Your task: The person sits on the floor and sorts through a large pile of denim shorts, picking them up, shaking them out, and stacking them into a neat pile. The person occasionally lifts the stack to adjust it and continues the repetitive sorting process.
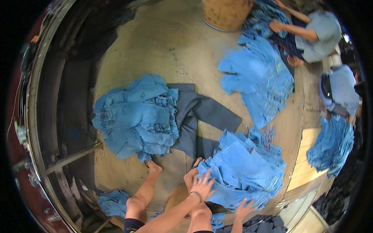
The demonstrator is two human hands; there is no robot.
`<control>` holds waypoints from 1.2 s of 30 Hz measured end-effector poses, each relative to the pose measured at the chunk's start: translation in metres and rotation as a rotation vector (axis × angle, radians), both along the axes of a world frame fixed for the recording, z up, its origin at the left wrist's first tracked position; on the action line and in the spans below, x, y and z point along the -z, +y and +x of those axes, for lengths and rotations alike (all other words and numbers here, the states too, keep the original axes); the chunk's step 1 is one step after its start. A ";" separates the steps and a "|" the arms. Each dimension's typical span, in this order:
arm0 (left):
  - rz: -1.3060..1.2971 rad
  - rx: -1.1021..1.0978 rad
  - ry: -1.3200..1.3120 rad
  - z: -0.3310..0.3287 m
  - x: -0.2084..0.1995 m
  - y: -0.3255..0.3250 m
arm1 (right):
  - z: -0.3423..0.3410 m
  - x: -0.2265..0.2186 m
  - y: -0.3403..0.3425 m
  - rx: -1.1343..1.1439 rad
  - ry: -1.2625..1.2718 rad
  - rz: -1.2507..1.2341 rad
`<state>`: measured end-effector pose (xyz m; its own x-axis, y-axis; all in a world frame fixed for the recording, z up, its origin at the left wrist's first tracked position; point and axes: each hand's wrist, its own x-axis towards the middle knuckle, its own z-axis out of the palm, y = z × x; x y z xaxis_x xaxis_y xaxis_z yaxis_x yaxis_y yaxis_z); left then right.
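My left hand point(202, 187), with a dark band at the wrist, is stretched over the near left edge of a pile of light blue denim garments point(248, 167). Its fingers are spread, and whether they touch the cloth I cannot tell. At the pile's near edge is my right hand point(243, 209), fingers apart and holding nothing that shows. A second heap of blue denim pieces with gathered edges point(136, 112) lies to the left, partly over dark grey trousers point(210, 110) spread flat.
A third denim pile point(260, 73) lies farther off, beside a seated co-worker point(318, 35). Another person point(340, 89) sits at the right near more denim point(332, 143). A tan drum point(226, 13) stands at the back. Dark cloth point(256, 224) is at the lower edge.
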<state>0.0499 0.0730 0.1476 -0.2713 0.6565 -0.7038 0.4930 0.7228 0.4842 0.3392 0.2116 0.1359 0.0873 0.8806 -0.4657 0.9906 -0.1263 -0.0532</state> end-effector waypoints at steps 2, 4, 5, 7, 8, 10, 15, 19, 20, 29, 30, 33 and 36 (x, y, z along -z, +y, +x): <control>-0.002 -0.256 0.023 -0.012 -0.021 -0.053 | 0.005 -0.013 -0.013 -0.065 0.020 -0.020; -0.133 -0.451 0.027 -0.026 -0.049 -0.113 | 0.004 -0.029 -0.019 -0.103 0.034 -0.111; -0.242 -0.476 0.055 -0.032 -0.065 -0.143 | -0.001 -0.038 -0.019 -0.174 0.048 -0.160; -0.370 -0.663 0.098 -0.042 -0.097 -0.198 | -0.020 -0.056 -0.014 -0.318 0.049 -0.247; -0.414 -0.756 0.157 -0.045 -0.113 -0.222 | -0.037 -0.064 -0.005 -0.400 0.033 -0.329; -0.348 -1.109 0.168 -0.048 -0.141 -0.259 | -0.082 -0.083 0.009 -0.552 -0.073 -0.417; -0.190 -1.673 0.043 -0.039 -0.182 -0.304 | -0.259 -0.141 0.033 -0.796 -0.031 -0.376; -0.121 -1.983 -0.235 -0.031 -0.190 -0.308 | -0.428 -0.192 0.017 -1.078 0.061 -0.304; -0.100 -2.038 -0.269 -0.029 -0.190 -0.305 | -0.466 -0.205 0.011 -1.132 0.088 -0.265; 0.047 -2.598 -0.264 0.001 -0.206 -0.209 | -0.768 -0.301 -0.084 -1.719 0.317 -0.230; -0.096 -2.608 -0.281 0.003 -0.210 -0.190 | -0.798 -0.302 -0.091 -1.726 0.374 -0.328; -0.290 -2.720 -0.367 -0.004 -0.216 -0.120 | -0.876 -0.270 -0.108 -1.679 0.236 -0.481; -0.055 -3.169 -0.187 -0.046 -0.219 -0.027 | -0.941 -0.216 -0.118 -2.066 0.226 -0.525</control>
<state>0.0036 0.0457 0.3669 0.3169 -0.5600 -0.7654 -0.4830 -0.7899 0.3779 -0.6016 0.0938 0.3515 -0.6593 -0.5636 -0.4977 -0.3230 0.8101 -0.4894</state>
